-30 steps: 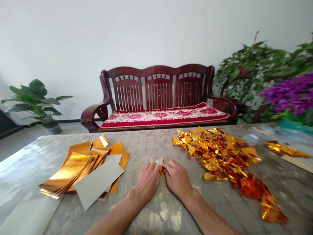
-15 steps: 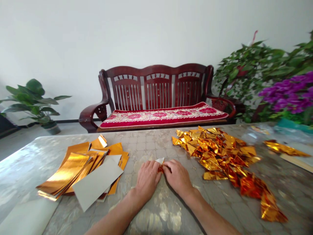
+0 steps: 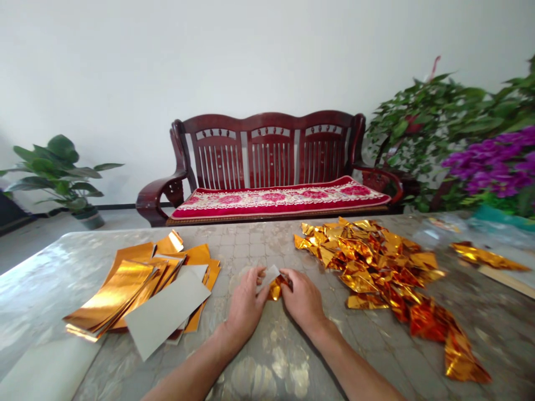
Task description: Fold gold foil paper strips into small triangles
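Observation:
Between my hands, just above the table, is a partly folded sheet of gold foil paper, its grey-white back showing at the top. My left hand grips its left side with thumb and fingers. On the right side my right hand pinches the paper's edge. To the left lies a fanned stack of gold foil paper sheets, with a sheet lying grey side up over it. A heap of folded gold foil pieces spreads to the right of my right hand.
The patterned table has a pale sheet at its near left. Clear plastic wrapping and one separate gold piece lie at the far right. Behind stands a wooden bench, with potted plants and purple flowers at the sides.
My fingers have shifted from close together over the paper to its two sides. More of its gold face and grey-white back now shows.

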A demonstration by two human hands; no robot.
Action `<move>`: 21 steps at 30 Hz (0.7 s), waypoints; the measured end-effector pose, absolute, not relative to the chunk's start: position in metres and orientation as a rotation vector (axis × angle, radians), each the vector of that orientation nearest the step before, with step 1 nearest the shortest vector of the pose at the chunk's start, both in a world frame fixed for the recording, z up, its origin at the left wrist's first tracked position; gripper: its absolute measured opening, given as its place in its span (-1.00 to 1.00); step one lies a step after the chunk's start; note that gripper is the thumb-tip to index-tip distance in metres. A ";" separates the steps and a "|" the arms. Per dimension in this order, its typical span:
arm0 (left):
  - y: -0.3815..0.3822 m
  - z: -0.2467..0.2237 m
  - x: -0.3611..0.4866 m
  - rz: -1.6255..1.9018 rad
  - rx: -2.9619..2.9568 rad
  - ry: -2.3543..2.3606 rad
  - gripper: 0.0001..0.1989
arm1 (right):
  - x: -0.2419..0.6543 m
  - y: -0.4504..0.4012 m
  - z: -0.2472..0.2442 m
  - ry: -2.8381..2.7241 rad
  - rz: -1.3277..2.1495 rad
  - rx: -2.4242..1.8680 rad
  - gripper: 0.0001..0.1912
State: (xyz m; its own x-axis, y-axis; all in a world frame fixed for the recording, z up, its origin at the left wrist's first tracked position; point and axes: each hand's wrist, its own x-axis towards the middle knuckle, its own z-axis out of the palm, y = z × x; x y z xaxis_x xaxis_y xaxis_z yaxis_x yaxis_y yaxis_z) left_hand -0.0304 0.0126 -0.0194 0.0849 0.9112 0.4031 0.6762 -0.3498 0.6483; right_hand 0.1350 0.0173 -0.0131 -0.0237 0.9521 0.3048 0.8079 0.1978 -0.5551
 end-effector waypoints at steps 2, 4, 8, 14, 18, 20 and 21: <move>0.017 -0.017 -0.033 1.255 1.998 1.633 -0.64 | 0.134 0.015 -0.012 -1.861 0.293 -1.535 -0.69; 0.020 -0.014 -0.035 1.301 1.970 1.626 -0.69 | 0.133 0.012 -0.010 -1.887 0.281 -1.433 -0.73; 0.019 -0.010 -0.035 1.263 1.882 1.483 -0.88 | 0.130 0.007 -0.005 -1.941 0.245 -1.261 -0.79; 0.011 -0.007 -0.030 1.317 1.749 1.442 -0.90 | 0.129 0.005 -0.001 -1.882 0.175 -1.216 -0.87; 0.008 -0.004 -0.031 1.365 1.821 1.436 -0.89 | 0.128 0.003 0.003 -1.853 0.136 -1.218 -0.85; 0.007 -0.003 -0.031 1.403 1.906 1.404 -0.89 | 0.128 0.002 0.005 -1.851 0.122 -1.227 -0.84; 0.007 -0.003 -0.031 1.425 1.945 1.387 -0.89 | 0.128 0.001 0.006 -1.851 0.113 -1.233 -0.84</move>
State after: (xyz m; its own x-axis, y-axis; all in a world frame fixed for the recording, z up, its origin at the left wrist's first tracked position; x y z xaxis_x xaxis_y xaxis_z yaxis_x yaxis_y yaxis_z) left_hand -0.0313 0.0073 -0.0032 0.0105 0.8554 0.5179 0.4945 -0.4546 0.7408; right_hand 0.1280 0.0011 0.0061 -0.1167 0.7812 0.6133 0.7006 0.5025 -0.5067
